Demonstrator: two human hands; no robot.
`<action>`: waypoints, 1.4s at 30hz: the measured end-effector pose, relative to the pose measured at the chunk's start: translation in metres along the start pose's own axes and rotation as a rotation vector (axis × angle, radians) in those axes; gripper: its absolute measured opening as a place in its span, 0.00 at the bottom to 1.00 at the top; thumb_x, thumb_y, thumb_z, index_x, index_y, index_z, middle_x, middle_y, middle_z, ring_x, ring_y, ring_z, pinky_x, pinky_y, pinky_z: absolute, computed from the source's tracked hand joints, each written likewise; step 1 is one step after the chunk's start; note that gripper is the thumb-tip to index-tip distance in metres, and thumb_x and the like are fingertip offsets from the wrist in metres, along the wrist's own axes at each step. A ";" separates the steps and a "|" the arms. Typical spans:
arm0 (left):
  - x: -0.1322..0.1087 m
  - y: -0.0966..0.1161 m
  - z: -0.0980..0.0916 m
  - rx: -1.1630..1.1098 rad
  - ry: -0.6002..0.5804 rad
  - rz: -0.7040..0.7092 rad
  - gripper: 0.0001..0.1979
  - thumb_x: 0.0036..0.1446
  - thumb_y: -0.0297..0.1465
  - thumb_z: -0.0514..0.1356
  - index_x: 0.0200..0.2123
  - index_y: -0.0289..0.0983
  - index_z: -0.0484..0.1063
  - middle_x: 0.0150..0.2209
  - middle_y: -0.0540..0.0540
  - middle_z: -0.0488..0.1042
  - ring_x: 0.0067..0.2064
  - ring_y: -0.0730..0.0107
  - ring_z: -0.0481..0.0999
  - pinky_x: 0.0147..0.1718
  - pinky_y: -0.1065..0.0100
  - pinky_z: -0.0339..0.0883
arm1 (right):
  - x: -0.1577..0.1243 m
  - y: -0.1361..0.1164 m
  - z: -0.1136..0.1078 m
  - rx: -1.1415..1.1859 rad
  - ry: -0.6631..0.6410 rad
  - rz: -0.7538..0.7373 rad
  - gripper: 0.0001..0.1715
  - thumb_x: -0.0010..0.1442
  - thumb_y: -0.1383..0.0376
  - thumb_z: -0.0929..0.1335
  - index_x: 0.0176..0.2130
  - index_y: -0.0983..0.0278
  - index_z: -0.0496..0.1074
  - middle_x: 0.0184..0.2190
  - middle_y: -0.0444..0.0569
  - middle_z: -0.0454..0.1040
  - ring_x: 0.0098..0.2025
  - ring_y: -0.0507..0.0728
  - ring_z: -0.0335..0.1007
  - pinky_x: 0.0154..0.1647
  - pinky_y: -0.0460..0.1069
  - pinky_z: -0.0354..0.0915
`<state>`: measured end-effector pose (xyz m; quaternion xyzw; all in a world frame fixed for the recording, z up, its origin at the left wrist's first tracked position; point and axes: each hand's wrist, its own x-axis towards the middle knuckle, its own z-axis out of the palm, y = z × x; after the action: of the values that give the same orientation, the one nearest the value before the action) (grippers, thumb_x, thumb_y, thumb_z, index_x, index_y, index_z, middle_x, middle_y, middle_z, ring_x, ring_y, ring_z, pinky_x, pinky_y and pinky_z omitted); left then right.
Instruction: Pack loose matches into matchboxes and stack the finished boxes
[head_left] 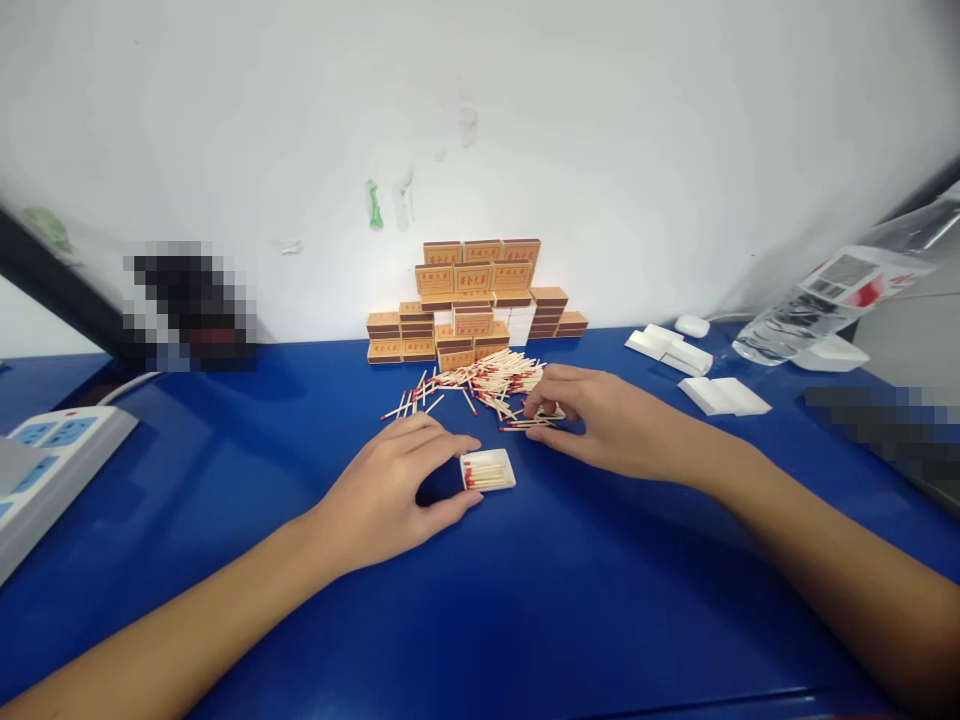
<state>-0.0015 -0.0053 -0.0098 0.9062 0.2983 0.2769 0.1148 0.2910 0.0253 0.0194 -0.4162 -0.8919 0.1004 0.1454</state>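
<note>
My left hand (397, 480) holds a small white matchbox tray (510, 482) on the blue table, its thumb and forefinger at the tray's near and far corners. Inside the tray lies a layer of matches (487, 472), red heads towards the left hand. My right hand (592, 410) is at the right edge of a loose pile of red-tipped matches (495, 375). Its fingers are curled, with a few matches between thumb and fingertips; how firmly they are gripped is partly hidden.
Behind the pile, orange matchboxes (472, 280) are stacked against the white wall. More white trays (724, 396) lie at the right, near a white earbud case (691, 326) and a plastic water bottle (787, 315). A power strip (90, 450) sits at the left; blurred dark items stand on both sides.
</note>
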 end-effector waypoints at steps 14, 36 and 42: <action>-0.001 -0.001 0.000 0.012 -0.012 -0.011 0.19 0.66 0.35 0.68 0.58 0.38 0.74 0.45 0.44 0.82 0.48 0.58 0.79 0.50 0.54 0.74 | 0.002 -0.005 0.009 -0.018 -0.175 0.089 0.14 0.76 0.60 0.63 0.39 0.64 0.71 0.42 0.54 0.75 0.37 0.58 0.70 0.40 0.53 0.65; 0.000 0.002 0.003 -0.006 -0.012 -0.012 0.28 0.65 0.34 0.68 0.65 0.38 0.66 0.51 0.42 0.82 0.51 0.57 0.78 0.52 0.52 0.74 | 0.000 -0.053 0.015 -0.275 -0.079 -0.140 0.07 0.71 0.68 0.67 0.39 0.66 0.74 0.39 0.53 0.76 0.33 0.56 0.74 0.32 0.50 0.61; 0.000 0.003 0.004 0.007 0.015 0.032 0.29 0.65 0.34 0.68 0.66 0.38 0.66 0.51 0.42 0.82 0.50 0.57 0.79 0.51 0.53 0.75 | 0.000 -0.055 0.022 -0.266 -0.078 -0.186 0.06 0.70 0.69 0.68 0.41 0.68 0.77 0.40 0.54 0.77 0.35 0.58 0.76 0.35 0.51 0.68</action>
<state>0.0022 -0.0077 -0.0116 0.9092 0.2854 0.2844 0.1048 0.2439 -0.0110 0.0154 -0.3432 -0.9370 -0.0164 0.0630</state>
